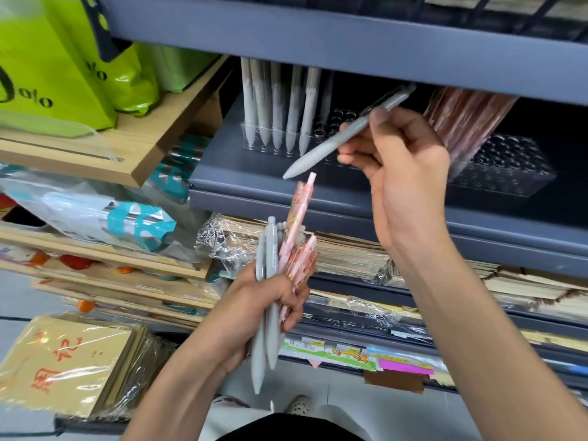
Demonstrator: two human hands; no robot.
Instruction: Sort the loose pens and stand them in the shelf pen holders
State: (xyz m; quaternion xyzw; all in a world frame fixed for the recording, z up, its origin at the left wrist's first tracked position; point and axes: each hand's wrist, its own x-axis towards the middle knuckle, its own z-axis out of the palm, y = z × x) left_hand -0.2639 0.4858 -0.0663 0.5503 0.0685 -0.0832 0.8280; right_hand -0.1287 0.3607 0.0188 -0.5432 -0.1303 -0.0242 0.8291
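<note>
My right hand (397, 160) pinches one grey pen (324, 148), tip pointing down-left, just in front of a clear pen holder (331, 135) on the grey shelf (318, 192). Several grey pens (276, 103) stand upright in that holder's left part; its right holes are bare. Lower down, my left hand (270, 297) grips a bundle of loose pens (286, 259): grey ones and pink patterned ones, tips down. A second clear holder (502, 167) at the right carries several reddish-brown pens (461, 119) leaning left.
The shelf above (318, 46) overhangs the holders closely. Wrapped stacks of notebooks (350, 253) fill the shelves below. Wooden trays (111, 148) with green bags (63, 74) and packaged goods stand at the left. Wrapped paper pads (73, 364) lie at the lower left.
</note>
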